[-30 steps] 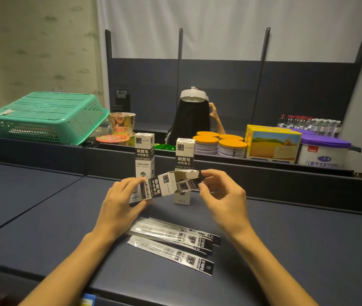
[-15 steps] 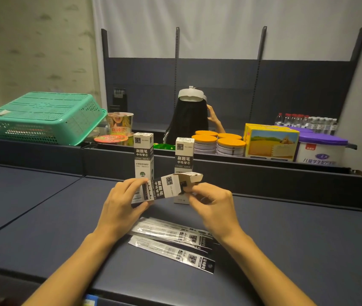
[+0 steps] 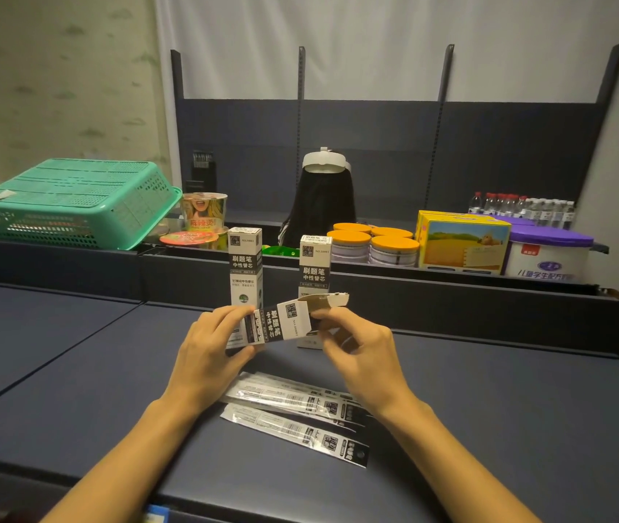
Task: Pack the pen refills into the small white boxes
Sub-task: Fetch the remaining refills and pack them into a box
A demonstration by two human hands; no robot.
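Green plastic basket [image 3: 74,200], upturned, on the far ledge at left; beside it a printed noodle cup [image 3: 204,211] with a red-lidded bowl [image 3: 183,239] in front. Dark blue worktop [image 3: 489,409], near side. Left hand [image 3: 208,356]: fingers curled round the lower end of a small white box [image 3: 281,324], thumb under it, gripping it. The box is held on its side above the worktop, tilted slightly up toward the right, its right end open with the flap [image 3: 332,299] raised. Behind it, two more white boxes stand upright on the worktop: the left standing box [image 3: 244,266] and the right standing box [image 3: 314,266], near each other but apart. Below the hands, clear packets of pen refills [image 3: 296,413] lie flat on the worktop in a loose overlapping stack, black printed ends pointing right. Right hand [image 3: 361,356]: fingers bent, fingertips at the open end of the held box, pinching near the mouth under the flap; whether a refill is between them cannot be told. Far ledge, centre to right: a person's long dark hair under a white headband [image 3: 325,162], orange-lidded tins [image 3: 376,241], a yellow carton [image 3: 462,241], a purple-lidded white tub [image 3: 549,254], and water bottles [image 3: 519,209] behind.
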